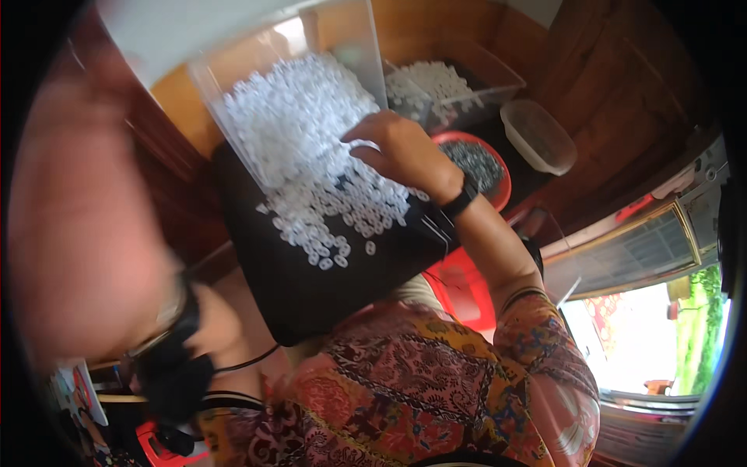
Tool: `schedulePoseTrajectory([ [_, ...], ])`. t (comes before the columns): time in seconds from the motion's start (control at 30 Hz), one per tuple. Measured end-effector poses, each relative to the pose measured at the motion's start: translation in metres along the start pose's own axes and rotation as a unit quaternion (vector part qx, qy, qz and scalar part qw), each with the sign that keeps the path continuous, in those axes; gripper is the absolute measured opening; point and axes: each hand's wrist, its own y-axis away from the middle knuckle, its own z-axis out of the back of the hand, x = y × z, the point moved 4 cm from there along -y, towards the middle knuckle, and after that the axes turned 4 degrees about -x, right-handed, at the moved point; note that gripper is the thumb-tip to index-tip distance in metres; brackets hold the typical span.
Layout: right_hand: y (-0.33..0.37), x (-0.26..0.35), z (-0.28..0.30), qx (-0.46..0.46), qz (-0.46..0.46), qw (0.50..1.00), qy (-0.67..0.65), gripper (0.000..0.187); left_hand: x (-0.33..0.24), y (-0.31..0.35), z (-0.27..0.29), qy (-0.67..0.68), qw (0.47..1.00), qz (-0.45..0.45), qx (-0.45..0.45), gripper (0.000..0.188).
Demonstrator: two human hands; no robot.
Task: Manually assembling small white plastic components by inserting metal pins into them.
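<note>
My right hand (393,148), with a black band on the wrist, hovers over the front right side of a heap of small white plastic ring-shaped pieces (303,101). Its thumb and forefinger are a little apart, and I make out nothing between them. The heap fills a clear plastic bin (380,47) tipped toward me, and loose pieces (311,226) spill from it onto a black tabletop (311,300). Close to the camera at the left, my left hand (85,210) is raised and smeared by motion, so its fingers do not show clearly.
Behind my right forearm sits a red bowl (507,175) of dark small parts. Farther back is a clear tray (498,74) with more whitish pieces, and beside it an oblong clear container (545,140). A red plastic stool (467,292) stands below, right of the tabletop.
</note>
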Motion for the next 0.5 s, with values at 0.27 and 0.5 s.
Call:
schedulePoseTrajectory([
  [0.27, 0.008, -0.026, -0.087, 0.127, 0.013, 0.992, 0.019, 0.013, 0.036, 0.044, 0.019, 0.148, 0.986, 0.031, 0.071, 0.035],
  [0.5, 0.017, -0.039, -0.124, 0.255, -0.001, 0.946, 0.2, 0.014, -0.027, 0.087, -0.031, 0.275, 0.951, 0.029, 0.136, 0.035],
])
